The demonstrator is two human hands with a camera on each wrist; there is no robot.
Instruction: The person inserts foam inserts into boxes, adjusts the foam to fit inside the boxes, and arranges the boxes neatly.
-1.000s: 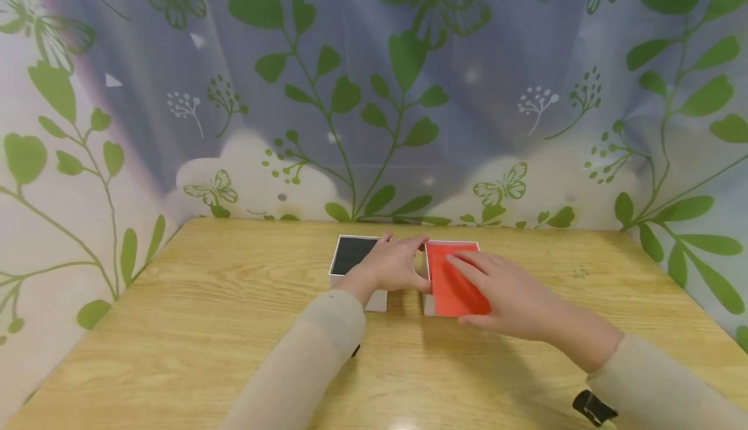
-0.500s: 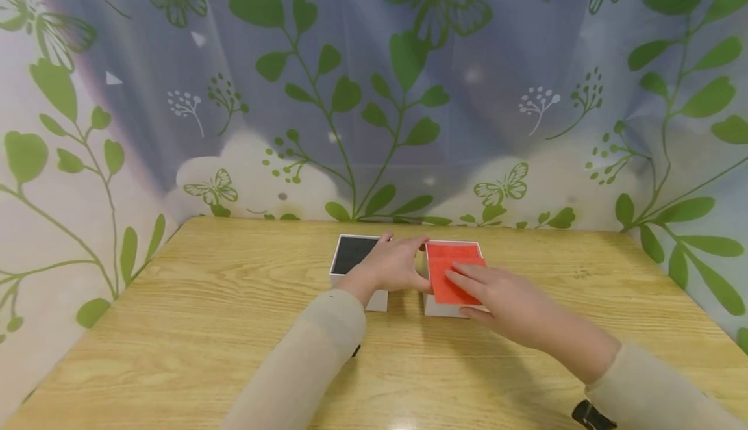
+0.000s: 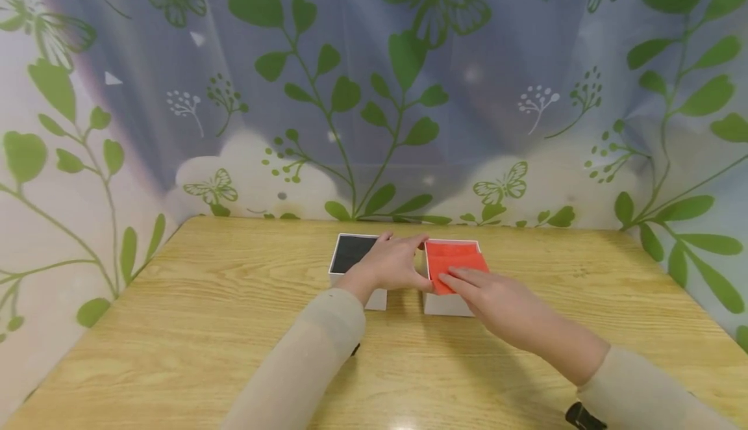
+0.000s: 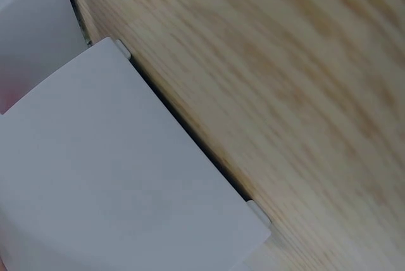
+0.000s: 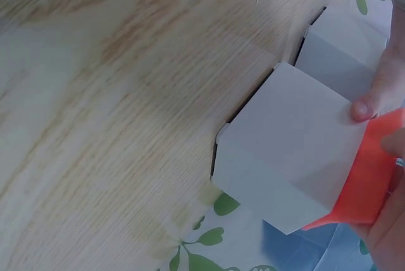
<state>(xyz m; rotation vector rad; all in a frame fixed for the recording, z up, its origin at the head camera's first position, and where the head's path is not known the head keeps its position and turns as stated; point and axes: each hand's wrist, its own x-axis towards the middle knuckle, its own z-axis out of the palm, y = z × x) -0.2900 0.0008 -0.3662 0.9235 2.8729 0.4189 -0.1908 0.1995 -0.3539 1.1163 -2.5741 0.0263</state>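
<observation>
Two open-topped white boxes stand side by side. My left hand [image 3: 393, 264] spans the left side of the right-hand box [image 3: 447, 305], with a finger at its back corner and the thumb [image 5: 362, 110] at its front rim. Red cloth [image 3: 461, 264] lies in this box, an upper piece of it overhanging the front rim. My right hand [image 3: 502, 297] holds that piece by its front right part, fingers on top; its thumb is hidden in the head view. The left-hand box [image 3: 376, 301] has a black filling [image 3: 352, 252] and is partly covered by my left hand.
The boxes stand on a wood-grain table [image 3: 245, 274], towards its back edge. Behind it hangs a curtain [image 3: 374, 125] printed with leaves and butterflies. A narrow gap separates the boxes. A bare white box face [image 4: 126, 170] fills much of the left wrist view.
The red cloth's front edge has drawn back and up towards the rim, baring more of the box's front. My right hand has shifted slightly left with it. The left hand has stayed put.
</observation>
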